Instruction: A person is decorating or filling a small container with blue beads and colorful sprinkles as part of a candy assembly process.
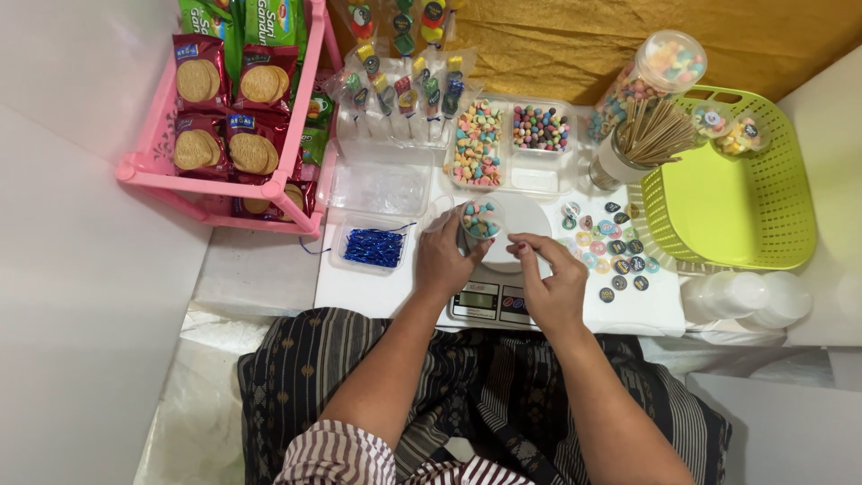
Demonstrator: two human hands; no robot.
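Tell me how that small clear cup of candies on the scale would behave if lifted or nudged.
The small clear cup looks like thin plastic, so it would probably flex if squeezed. Heaped with loose candies, it would likely spill some when tilted. Narrow and full, it seems apt to tip on the smooth white scale if pushed; the left hand steadies its side.

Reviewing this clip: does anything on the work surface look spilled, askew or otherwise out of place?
Nothing looks spilled or damaged. The round stickers lie loose beside the kitchen scale, scattered rather than stacked. The left hand holds a small cup of candies upright over the scale, and the right hand is at its rim.
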